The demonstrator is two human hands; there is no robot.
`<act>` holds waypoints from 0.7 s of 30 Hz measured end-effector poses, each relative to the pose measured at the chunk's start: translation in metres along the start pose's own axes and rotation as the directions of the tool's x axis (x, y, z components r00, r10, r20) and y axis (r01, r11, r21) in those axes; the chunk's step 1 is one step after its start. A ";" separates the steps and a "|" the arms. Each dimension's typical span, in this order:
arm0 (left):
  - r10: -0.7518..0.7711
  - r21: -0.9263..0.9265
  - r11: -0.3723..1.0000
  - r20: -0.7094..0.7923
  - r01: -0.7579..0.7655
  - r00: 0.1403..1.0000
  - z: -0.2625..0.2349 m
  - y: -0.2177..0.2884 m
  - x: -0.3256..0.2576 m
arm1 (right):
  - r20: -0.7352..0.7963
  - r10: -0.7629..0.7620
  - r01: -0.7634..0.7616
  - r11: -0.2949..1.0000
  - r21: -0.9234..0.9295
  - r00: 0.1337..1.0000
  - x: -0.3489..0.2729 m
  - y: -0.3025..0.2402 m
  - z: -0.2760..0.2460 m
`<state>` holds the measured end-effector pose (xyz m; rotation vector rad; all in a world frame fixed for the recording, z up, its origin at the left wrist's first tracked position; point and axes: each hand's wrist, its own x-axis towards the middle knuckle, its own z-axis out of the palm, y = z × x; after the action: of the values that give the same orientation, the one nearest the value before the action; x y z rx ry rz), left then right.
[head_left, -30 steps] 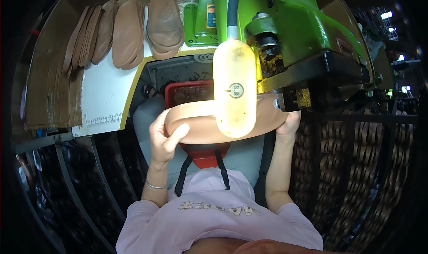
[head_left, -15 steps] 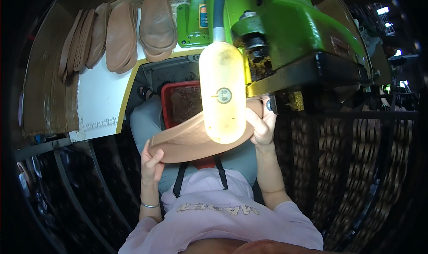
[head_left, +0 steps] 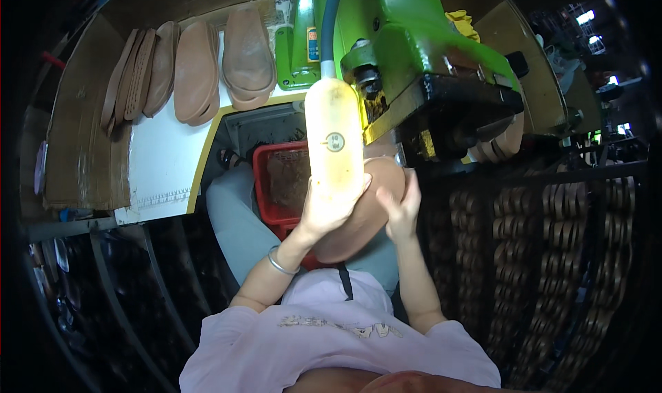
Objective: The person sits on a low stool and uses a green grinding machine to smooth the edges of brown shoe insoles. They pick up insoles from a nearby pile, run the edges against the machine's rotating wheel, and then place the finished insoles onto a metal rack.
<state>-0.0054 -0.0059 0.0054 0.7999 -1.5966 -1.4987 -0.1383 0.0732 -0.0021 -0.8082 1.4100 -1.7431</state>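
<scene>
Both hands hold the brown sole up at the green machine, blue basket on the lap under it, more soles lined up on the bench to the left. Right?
Not quite: the basket is red, not blue, as the head view shows. The rest stands: the left hand and right hand hold the brown sole up at the green machine, and more soles line the bench on the left.

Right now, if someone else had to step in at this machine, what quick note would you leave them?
Left hand: on the left side of the brown sole, partly hidden behind the yellowish lamp.
Right hand: grip on the sole's right edge, beside the green machine.
Sole: held up with one end at the machine's dark head, above the red basket over the lap.
Done: cannot tell from this view; five or so soles stand in a row on the bench to the left.
Left: the sole in hand is not yet set down.
</scene>
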 end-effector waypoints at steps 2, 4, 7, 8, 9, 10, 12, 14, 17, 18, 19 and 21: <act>-0.078 -0.177 0.982 -0.075 0.064 0.994 0.014 0.001 -0.006 | 0.102 0.144 -0.145 0.989 0.000 0.984 -0.045 0.016 -0.021; -0.187 -0.282 0.946 -0.072 0.160 0.980 0.018 0.000 -0.015 | 0.151 0.309 -0.294 0.949 -0.110 0.939 -0.099 0.042 -0.049; -0.197 -0.402 0.907 -0.136 0.128 0.971 0.020 -0.015 -0.027 | -0.009 0.464 -0.464 0.886 0.016 0.886 -0.141 0.050 -0.074; -0.152 -0.381 0.922 -0.200 0.066 0.968 0.020 -0.025 -0.030 | -0.065 0.412 -0.409 0.911 0.054 0.909 -0.143 0.046 -0.083; -0.105 -0.355 0.935 -0.263 0.005 0.959 0.019 -0.032 -0.032 | -0.123 0.356 -0.348 0.934 0.087 0.926 -0.140 0.037 -0.089; -0.101 -0.353 0.936 -0.259 0.003 0.960 0.017 -0.035 -0.035 | -0.194 0.321 -0.300 0.945 0.131 0.927 -0.135 0.030 -0.092; -0.089 -0.348 0.938 -0.225 0.006 0.970 0.009 -0.032 -0.034 | -0.311 0.245 -0.200 0.965 0.170 0.918 -0.118 0.014 -0.096; -0.076 -0.338 0.941 -0.170 0.014 0.982 0.001 -0.028 -0.033 | -0.364 0.196 -0.157 0.978 0.135 0.910 -0.100 0.004 -0.106; 0.004 -0.246 0.969 -0.085 -0.025 0.996 -0.013 -0.029 -0.030 | -0.427 0.149 -0.139 0.989 0.054 0.892 -0.069 -0.016 -0.109; -0.008 -0.264 0.965 -0.026 0.001 1.000 -0.018 -0.029 -0.030 | -0.424 0.114 -0.106 0.993 0.042 0.898 -0.057 -0.022 -0.111; -0.016 -0.273 0.962 -0.003 0.015 1.000 -0.022 -0.027 -0.029 | -0.421 0.077 -0.071 0.997 0.031 0.904 -0.046 -0.028 -0.112; -0.033 -0.296 0.954 0.049 0.046 0.998 -0.025 -0.022 -0.026 | -0.396 0.040 -0.017 0.998 0.061 0.917 -0.023 -0.041 -0.109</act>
<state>0.0281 0.0020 -0.0194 0.6347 -1.3478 -1.7439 -0.2235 0.1541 0.0163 -0.4093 1.6128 -1.9919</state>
